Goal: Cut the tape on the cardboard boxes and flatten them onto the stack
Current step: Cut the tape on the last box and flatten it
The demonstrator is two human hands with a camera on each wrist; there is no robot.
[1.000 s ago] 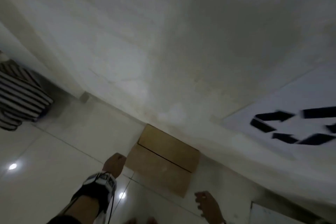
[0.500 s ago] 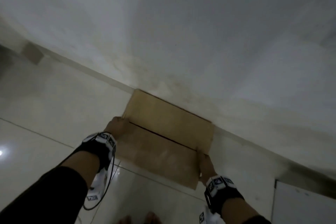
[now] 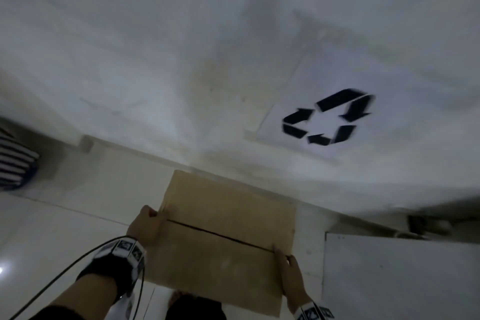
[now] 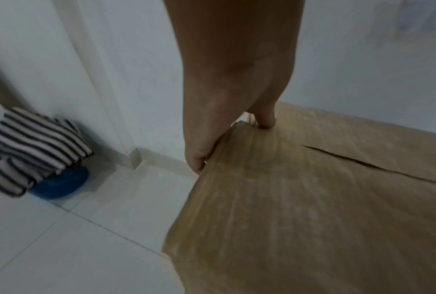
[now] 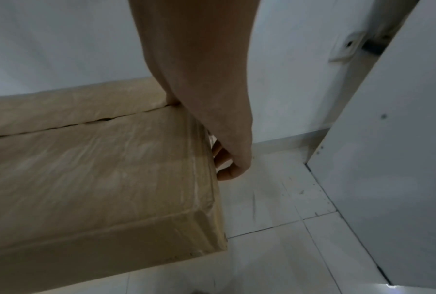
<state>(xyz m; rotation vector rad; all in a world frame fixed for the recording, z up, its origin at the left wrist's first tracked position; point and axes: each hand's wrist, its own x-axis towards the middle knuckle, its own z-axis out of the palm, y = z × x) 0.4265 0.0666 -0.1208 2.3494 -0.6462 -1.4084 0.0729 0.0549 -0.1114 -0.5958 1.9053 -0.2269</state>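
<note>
Head view: I see 1 cardboard box (image 3: 223, 236) held off the tiled floor (image 3: 65, 236), close to the white wall (image 3: 181, 60). My left hand (image 3: 145, 228) grips its left edge, my right hand (image 3: 292, 275) its right edge. A dark slit runs between the 2 top flaps. A recycling sign (image 3: 327, 117) hangs on the wall, up right.

Left wrist view: thumb (image 4: 264, 117) on top of the box, fingers (image 4: 199, 157) curled under the side edge. Striped cloth (image 4: 33, 147) over a blue tub (image 4: 61, 185) sits in the corner.

Right wrist view: thumb presses the flap seam; fingers (image 5: 227, 169) curl down the box side. White panel (image 5: 388, 159) stands beside.
</note>
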